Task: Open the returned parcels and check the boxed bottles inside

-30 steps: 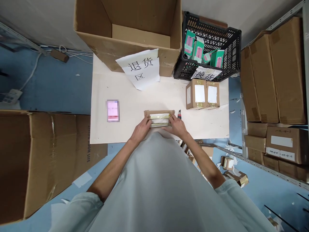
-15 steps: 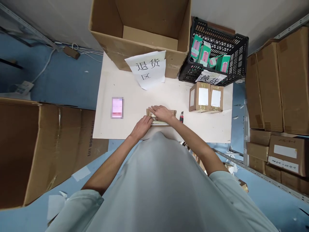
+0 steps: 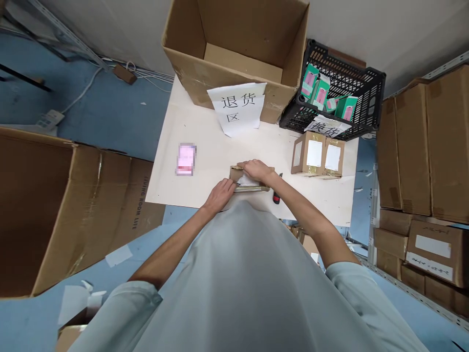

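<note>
At the table's (image 3: pixel 208 156) near edge, mid-span: small carton (image 3: pixel 252 188), partly open, white showing inside. Left hand (image 3: pixel 221 194) clamped on its near left corner. Right hand (image 3: pixel 258 171) reaches across the carton, fingers over the far side; can't tell if it grips. Utility knife (image 3: pixel 276 197) just right of the carton, partly under the right forearm (image 3: pixel 304 214). Pink pixelated rectangle (image 3: pixel 186 159) toward left edge. Two taped cartons (image 3: pixel 308 154) side by side near right edge. Far edge: big open box (image 3: pixel 183 68), paper sign (image 3: pixel 238 110) on front; black crate (image 3: pixel 293 116) at far right corner, green-and-pink boxes (image 3: pixel 321 92) inside.
</note>
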`<action>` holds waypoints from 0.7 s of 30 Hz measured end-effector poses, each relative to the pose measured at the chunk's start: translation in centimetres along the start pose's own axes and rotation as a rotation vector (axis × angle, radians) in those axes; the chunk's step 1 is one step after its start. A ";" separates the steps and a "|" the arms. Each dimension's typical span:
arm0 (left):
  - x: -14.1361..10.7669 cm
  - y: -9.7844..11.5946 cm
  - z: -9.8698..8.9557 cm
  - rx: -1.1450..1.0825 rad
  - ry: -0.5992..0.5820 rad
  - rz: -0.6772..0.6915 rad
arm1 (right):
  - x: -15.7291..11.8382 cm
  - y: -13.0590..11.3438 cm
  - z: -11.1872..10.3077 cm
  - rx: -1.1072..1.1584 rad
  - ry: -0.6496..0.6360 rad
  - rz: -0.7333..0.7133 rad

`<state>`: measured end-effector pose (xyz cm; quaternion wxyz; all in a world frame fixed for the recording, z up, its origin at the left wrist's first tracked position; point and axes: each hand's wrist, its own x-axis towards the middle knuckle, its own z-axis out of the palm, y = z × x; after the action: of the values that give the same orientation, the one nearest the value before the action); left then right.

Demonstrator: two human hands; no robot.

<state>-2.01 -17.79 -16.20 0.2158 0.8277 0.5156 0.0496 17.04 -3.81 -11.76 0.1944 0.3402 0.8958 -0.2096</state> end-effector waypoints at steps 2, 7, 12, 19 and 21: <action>0.1 0.0 -0.2 -0.026 0.027 -0.024 | -0.1 0.1 0.0 0.049 0.000 0.000; -0.5 0.3 -0.4 -0.096 0.068 -0.058 | -2.0 0.2 1.5 0.213 0.147 0.030; -1.9 0.0 -0.9 -0.168 0.104 -0.079 | -7.7 1.6 4.7 0.420 0.375 0.241; -0.7 -2.0 -3.0 -0.238 0.219 -0.111 | -12.9 3.4 12.4 0.595 0.240 1.081; 0.5 -2.7 -3.5 -0.225 0.145 -0.036 | -12.1 3.1 14.3 0.619 0.170 1.138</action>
<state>-5.10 -15.22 -14.21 0.2704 0.7832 0.5357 0.1629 30.53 -15.40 -18.52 0.0966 0.8168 0.4863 -0.2949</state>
